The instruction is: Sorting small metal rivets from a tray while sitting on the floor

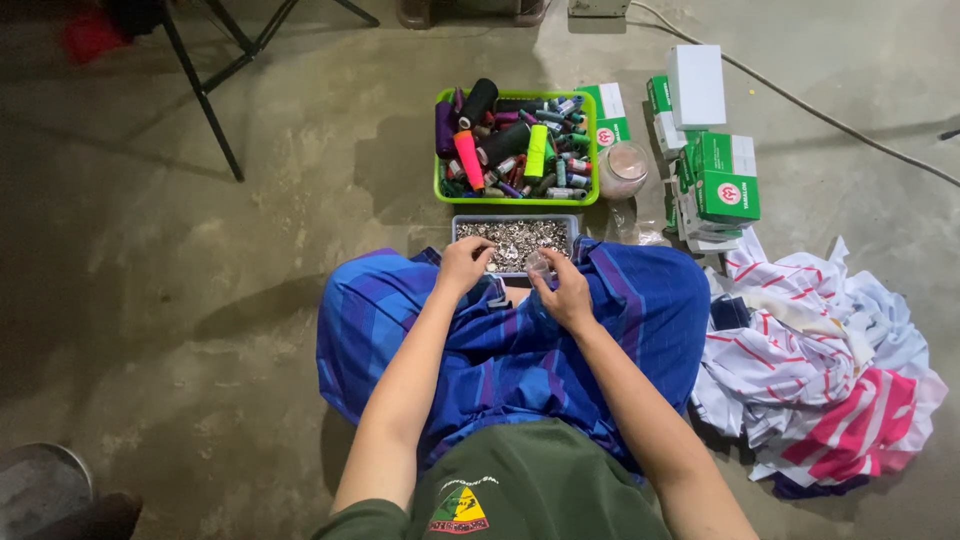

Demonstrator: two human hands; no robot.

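I sit on the floor (pixel 200 270) with a blue striped cloth (pixel 640 310) spread over my lap. My left hand (pixel 465 265) rests at the near edge of a grey tray (pixel 460 228) full of small silvery metal pieces (pixel 515 240); its fingers are curled, and I cannot tell whether they pinch anything. My right hand (pixel 562 290) sits just beside it on the cloth, fingers bent around a small clear bag (pixel 540 264) held at the tray's edge. The tray lies on the floor right against my knees.

Beyond the tray stands a green basket (pixel 590 150) packed with thread spools (pixel 515 145) of many colours. To its right is a clear jar (pixel 625 168), then a stack of green and white boxes (pixel 715 165). On my right, a heap of white garments (pixel 820 360) with red and pink stripes lies on the floor. A black stand (pixel 210 100) rises at the far left, and a cable (pixel 800 100) runs across the far right.
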